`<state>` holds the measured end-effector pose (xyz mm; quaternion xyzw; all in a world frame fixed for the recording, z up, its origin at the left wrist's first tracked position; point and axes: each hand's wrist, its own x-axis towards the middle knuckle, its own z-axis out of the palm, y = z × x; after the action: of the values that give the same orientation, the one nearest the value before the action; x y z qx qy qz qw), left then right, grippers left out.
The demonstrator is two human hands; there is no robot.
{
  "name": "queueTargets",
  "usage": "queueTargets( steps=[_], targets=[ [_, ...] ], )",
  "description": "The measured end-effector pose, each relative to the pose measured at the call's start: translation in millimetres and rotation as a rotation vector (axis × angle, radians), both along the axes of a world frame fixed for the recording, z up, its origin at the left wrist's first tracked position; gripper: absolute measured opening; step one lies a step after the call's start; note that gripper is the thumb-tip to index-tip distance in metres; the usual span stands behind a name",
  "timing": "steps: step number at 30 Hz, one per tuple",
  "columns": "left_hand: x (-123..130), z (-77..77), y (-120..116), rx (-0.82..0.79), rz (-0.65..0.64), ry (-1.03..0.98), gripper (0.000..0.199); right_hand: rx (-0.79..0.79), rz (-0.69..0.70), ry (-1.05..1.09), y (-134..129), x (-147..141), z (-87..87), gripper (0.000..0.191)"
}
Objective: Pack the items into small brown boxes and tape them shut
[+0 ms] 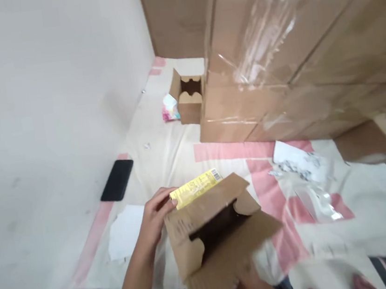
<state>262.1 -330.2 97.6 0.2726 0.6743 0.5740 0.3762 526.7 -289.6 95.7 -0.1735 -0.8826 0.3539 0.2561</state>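
free: sheet (166,159) between phone (117,180) and small box (191,113) | blocking: wall (41,111) left, taped cartons (264,96) right, held open carton (236,248) near

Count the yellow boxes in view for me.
1: the yellow box, its end in the left hand, just beyond the open brown carton. The carton's inside is dark, so others may be hidden.
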Motion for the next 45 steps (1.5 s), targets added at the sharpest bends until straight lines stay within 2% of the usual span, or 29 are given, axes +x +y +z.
queueTargets(
  steps=[3, 5, 9, 11, 12, 14, 17, 19, 21, 23, 25, 27, 29, 31, 33, 35, 37, 39, 45],
  targets=[
    [21.4, -8.8, 13.8, 0.005, -0.148, -0.081, 0.024, 0.082, -0.023, 0.11, -20.8, 22.7, 12.6, 0.049],
    [28.3, -16.4, 24.2, 0.032, -0.219, -0.074, 0.027, 0.122, -0.07, 0.149, -27.3, 29.9, 12.2, 0.049],
    [33.5, -31.4, 44.0, 0.058, -0.326, 0.002, 0.034, 0.009, -0.232, 0.157, -41.3, 37.0, -16.6, 0.027],
    [34.6, -35.6, 53.9, 0.065, -0.392, 0.054, 0.042, -0.04, -0.237, 0.134, -48.8, 39.1, -27.7, 0.019],
    [35.1, -36.1, 58.5, 0.071, -0.418, 0.083, 0.046, -0.037, -0.214, 0.125, -51.8, 41.0, -27.6, 0.019],
    [36.7, -33.2, 66.2, 0.093, -0.465, 0.148, 0.053, 0.032, -0.117, 0.136, -55.3, 49.0, -14.3, 0.023],
    [40.1, -21.7, 73.7, 0.109, -0.566, 0.254, 0.055, 0.294, 0.075, 0.269, -52.0, 74.8, 25.4, 0.024],
    [41.7, -12.4, 76.0, 0.098, -0.611, 0.325, 0.061, 0.454, 0.037, 0.354, -41.6, 96.6, 49.1, 0.025],
    [40.0, -3.1, 74.6, 0.084, -0.601, 0.396, 0.063, 0.478, -0.1, 0.333, -24.3, 115.1, 63.2, 0.035],
    [33.3, 7.4, 65.9, 0.084, -0.52, 0.476, 0.06, 0.425, -0.21, 0.135, -3.6, 126.9, 68.3, 0.038],
    [24.0, 21.3, 46.3, 0.13, -0.329, 0.595, 0.061, 0.362, -0.224, -0.124, 14.7, 132.2, 68.6, 0.024],
    [18.4, 40.2, 14.6, 0.227, -0.065, 0.737, 0.065, 0.304, -0.171, -0.288, 26.8, 133.2, 68.5, 0.017],
    [22.8, 63.5, -26.1, 0.294, 0.055, 0.801, 0.066, 0.265, -0.12, -0.34, 32.8, 131.8, 69.8, 0.024],
    [38.6, 87.7, -69.1, 0.341, 0.081, 0.926, 0.058, 0.252, -0.092, -0.348, 36.0, 128.6, 71.5, 0.022],
    [60.5, 107.5, -105.4, 0.348, -0.048, 1.041, 0.067, 0.259, -0.08, -0.35, 39.4, 124.5, 71.5, 0.014],
    [79.3, 118.9, -127.8, 0.341, -0.19, 1.066, 0.071, 0.277, -0.071, -0.338, 43.9, 120.5, 69.1, 0.012],
    [88.3, 120.5, -133.9, 0.308, -0.289, 1.054, 0.071, 0.282, -0.062, -0.316, 48.2, 117.7, 65.3, 0.018],
    [86.6, 113.7, -125.6, 0.274, -0.311, 1.049, 0.07, 0.274, -0.056, -0.302, 51.1, 116.6, 61.4, 0.019],
    [67.5, 76.9, -68.0, 0.223, -0.162, 1.017, 0.052, 0.22, -0.053, -0.374, 51.0, 119.0, 48.6, 0.011]
  ],
)
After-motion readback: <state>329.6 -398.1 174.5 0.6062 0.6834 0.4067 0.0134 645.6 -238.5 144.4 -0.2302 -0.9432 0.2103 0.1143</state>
